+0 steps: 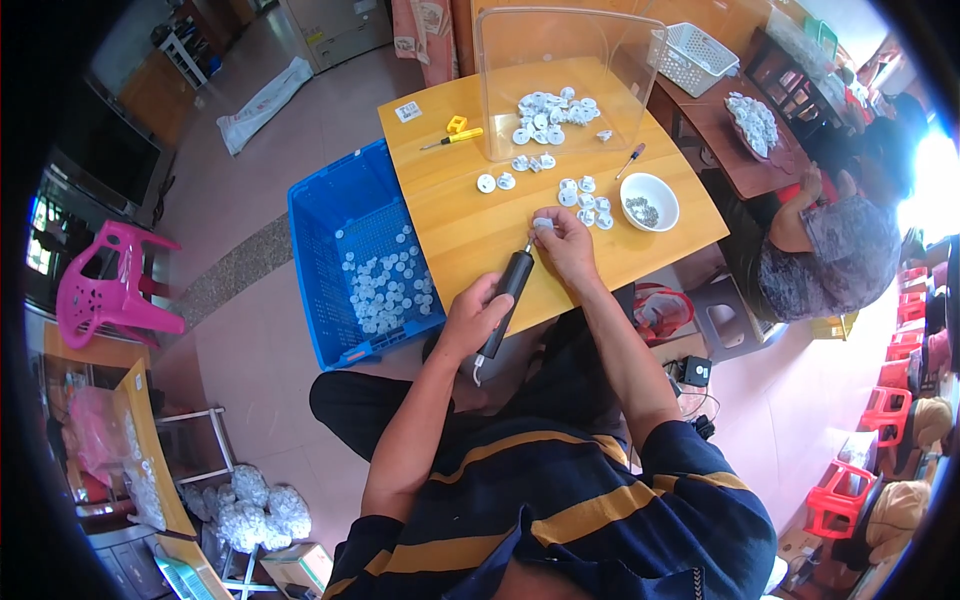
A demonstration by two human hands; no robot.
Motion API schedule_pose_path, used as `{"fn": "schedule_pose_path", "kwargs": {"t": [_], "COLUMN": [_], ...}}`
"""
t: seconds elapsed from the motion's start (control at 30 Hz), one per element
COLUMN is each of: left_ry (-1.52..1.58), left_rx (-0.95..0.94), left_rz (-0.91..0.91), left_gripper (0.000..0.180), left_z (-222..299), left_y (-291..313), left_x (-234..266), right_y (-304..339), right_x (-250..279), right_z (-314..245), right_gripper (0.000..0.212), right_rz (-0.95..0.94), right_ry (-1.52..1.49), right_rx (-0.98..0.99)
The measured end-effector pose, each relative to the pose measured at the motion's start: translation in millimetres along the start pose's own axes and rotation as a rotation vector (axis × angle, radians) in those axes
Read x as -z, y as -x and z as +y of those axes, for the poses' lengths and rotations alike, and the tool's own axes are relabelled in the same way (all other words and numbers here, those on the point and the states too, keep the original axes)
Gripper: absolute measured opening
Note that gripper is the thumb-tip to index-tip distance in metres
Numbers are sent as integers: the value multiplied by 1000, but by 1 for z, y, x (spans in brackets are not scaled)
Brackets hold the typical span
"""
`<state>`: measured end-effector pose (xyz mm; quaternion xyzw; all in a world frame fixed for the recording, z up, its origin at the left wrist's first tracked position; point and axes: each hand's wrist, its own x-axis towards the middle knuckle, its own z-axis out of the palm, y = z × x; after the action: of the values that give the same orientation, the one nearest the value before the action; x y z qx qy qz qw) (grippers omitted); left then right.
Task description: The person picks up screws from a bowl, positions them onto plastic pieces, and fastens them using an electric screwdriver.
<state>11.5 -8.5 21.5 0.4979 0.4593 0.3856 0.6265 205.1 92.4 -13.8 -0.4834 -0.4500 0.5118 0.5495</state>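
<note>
My left hand (473, 318) is closed around a black electric screwdriver (509, 295) with a cord at its lower end. Its bit reaches up to a small white plastic part (543, 225), which my right hand (568, 250) pinches over the table's near half. Whether the bit touches a screw is too small to tell. Several loose white parts (587, 200) lie just beyond my right hand, next to a white bowl (650, 188) of small metal pieces, seemingly screws. A few more white parts (487, 183) sit farther left on the wooden table (450, 225).
At the table's left stands a blue crate (305, 240) with many white parts. A clear plastic bin (570, 40) holding white parts is at the back. A yellow screwdriver (455, 138) and a small screwdriver (631, 160) lie on the table. Another person (830, 235) sits at right.
</note>
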Motion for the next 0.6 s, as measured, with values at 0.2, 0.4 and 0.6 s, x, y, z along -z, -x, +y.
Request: {"fn": "schedule_pose_path", "kwargs": {"t": [0.2,0.4,0.6], "left_ry": [3,23,45], "left_rx": [-3,26,49], "left_rz": [-2,3,-27], "left_gripper": [37,39,39], "left_z": [-2,1,2], "left_y": [0,1,2], "left_x": [1,0,3], "right_y": [0,0,2], "right_x": [0,4,6], "right_z": [2,7,8], "right_gripper": [10,14,16], "right_rz": [-5,-36,-4], "right_ry": [7,69,83], "right_rx": [12,19,54]}}
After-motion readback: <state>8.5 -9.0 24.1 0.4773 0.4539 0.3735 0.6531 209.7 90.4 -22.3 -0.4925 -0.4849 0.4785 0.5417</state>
